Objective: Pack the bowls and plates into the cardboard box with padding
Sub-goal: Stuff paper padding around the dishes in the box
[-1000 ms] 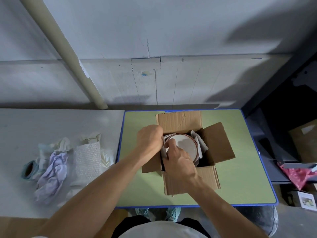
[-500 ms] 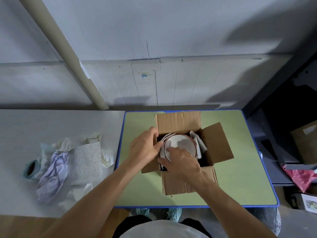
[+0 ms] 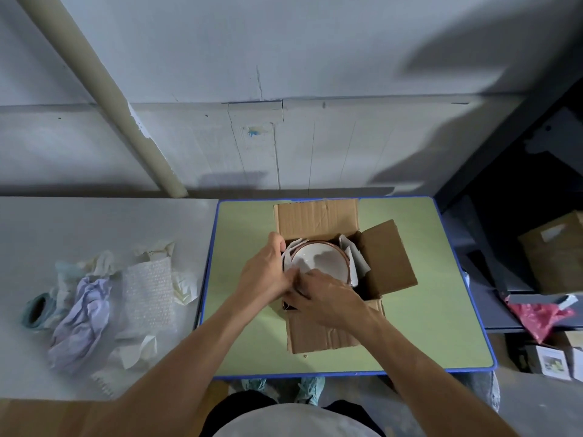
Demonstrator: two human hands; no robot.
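An open cardboard box (image 3: 315, 217) stands on the green table (image 3: 426, 310), its flaps folded outward. Inside lies a white bowl (image 3: 318, 263) with a brown rim, with white paper padding (image 3: 355, 258) tucked around it. My left hand (image 3: 266, 272) is at the box's left wall, thumb over the edge and fingers on the paper beside the bowl. My right hand (image 3: 328, 298) reaches in from the near side, its curled fingers pinching the paper at the bowl's near-left rim. The two hands touch there. Whatever lies under the bowl is hidden.
On the grey table to the left lie a bubble wrap sheet (image 3: 148, 291), crumpled paper (image 3: 82, 320) and a tape roll (image 3: 36, 310). A slanted pipe (image 3: 126, 115) leans on the wall behind. Right of the table are another cardboard box (image 3: 555, 250) and a red bag (image 3: 539, 313).
My left hand came out of the box to its left wall, then closed in on the paper. My right hand slid from the bowl's face to its near-left rim.
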